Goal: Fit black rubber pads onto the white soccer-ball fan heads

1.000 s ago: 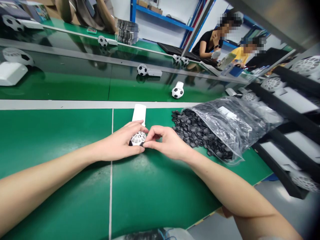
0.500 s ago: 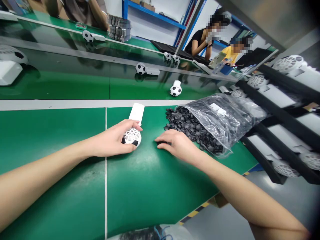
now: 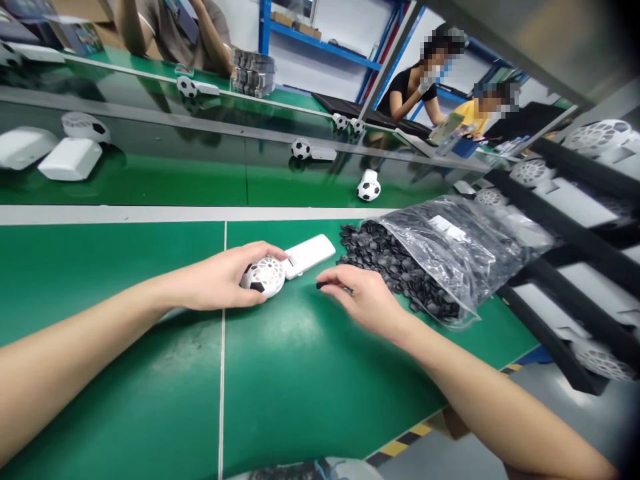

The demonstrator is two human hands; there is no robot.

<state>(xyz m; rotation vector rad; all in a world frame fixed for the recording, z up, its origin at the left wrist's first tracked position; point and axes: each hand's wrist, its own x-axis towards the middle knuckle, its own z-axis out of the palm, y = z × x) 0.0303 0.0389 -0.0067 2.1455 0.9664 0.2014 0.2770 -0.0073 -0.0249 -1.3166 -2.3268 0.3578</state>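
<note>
My left hand point(image 3: 235, 277) is closed around the round, football-patterned head of a white handheld fan point(image 3: 267, 279), which lies on the green table. The fan's flat handle point(image 3: 311, 256) points up and to the right, toward my right hand. Thumb and fingers of my right hand point(image 3: 363, 293) pinch a small black piece point(image 3: 320, 285) just above the table, a short way from the fan. Behind that hand, a heap of similar black pieces point(image 3: 385, 257) spills from a clear plastic bag point(image 3: 460, 240).
A black rack point(image 3: 565, 230) holding more fans stands at the right. Beyond the table's pale edge strip point(image 3: 150, 214), a green belt point(image 3: 200, 183) carries several fans, one being a football-headed fan point(image 3: 369, 187). Co-workers sit across the line, one in a brown shirt point(image 3: 173, 30).
The fan has turned clockwise under my left hand, so its handle swung from pointing away to pointing right. My right hand keeps its pinch on the black piece. More fans show on the belt at left.
</note>
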